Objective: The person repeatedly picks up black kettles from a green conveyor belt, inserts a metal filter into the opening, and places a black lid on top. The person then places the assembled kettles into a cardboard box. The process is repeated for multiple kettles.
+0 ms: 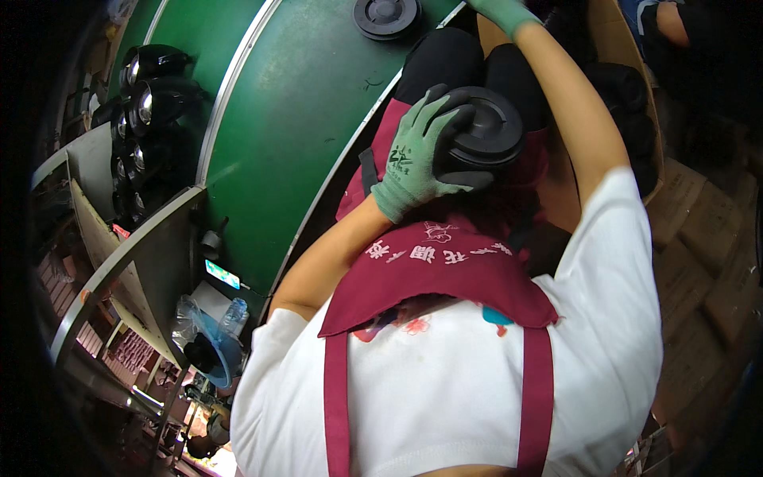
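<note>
My left hand (421, 151), in a green glove with dark fingertips, grips the left rim of a round black disc-like part (489, 127) with a raised ring on its face. It holds this part over my lap. At the top edge of the picture is my right hand (505, 12), also gloved in green, stretched out past my knees beside an open cardboard box (608, 28). Its fingers are cut off by the frame, so what they touch is hidden. A second black round part (387, 16) lies on the green work surface (294, 119), near its right edge.
Several glossy black domed housings (163, 103) stand to the left, beyond a metal rail (230, 95). Closer on that side are a lit phone (222, 274) and a blue bucket (226, 350) with a plastic bottle (234, 314). Dark objects (620, 87) fill part of the box; closed cartons (691, 238) lie at right.
</note>
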### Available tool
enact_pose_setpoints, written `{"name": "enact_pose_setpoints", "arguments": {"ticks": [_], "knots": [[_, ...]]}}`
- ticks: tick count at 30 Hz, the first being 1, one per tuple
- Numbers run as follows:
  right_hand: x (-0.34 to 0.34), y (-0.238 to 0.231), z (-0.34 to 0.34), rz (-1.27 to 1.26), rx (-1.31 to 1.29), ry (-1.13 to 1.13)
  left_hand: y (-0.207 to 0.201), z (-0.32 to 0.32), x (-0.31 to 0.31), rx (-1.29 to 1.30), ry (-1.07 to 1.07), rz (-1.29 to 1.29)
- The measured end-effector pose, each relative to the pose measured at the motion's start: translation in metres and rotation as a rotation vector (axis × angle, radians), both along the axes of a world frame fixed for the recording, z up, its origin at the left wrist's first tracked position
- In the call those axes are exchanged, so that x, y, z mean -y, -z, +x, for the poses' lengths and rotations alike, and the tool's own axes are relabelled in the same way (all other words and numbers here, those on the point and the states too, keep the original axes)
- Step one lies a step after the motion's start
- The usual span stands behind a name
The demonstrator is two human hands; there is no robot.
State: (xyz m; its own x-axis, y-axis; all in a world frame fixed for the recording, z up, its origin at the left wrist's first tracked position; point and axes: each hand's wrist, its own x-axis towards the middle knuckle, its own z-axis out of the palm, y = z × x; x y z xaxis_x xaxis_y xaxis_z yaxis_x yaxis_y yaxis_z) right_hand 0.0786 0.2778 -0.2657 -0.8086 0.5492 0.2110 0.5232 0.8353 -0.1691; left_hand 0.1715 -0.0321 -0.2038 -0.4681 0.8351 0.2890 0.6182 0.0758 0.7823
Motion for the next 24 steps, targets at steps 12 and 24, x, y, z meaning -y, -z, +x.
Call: {"name": "enact_pose_setpoints", "arguments": {"ticks": [12, 24], "knots": [[-0.025, -0.098, 0.2, -1.34, 0.058, -0.375, -0.077, -0.083, -0.037, -0.301, -0.087, 0.061], [0.039, -0.108, 0.183, -0.366, -0.054, -0.654, -0.121, -0.045, -0.076, -0.338, 0.077, -0.717]]}}
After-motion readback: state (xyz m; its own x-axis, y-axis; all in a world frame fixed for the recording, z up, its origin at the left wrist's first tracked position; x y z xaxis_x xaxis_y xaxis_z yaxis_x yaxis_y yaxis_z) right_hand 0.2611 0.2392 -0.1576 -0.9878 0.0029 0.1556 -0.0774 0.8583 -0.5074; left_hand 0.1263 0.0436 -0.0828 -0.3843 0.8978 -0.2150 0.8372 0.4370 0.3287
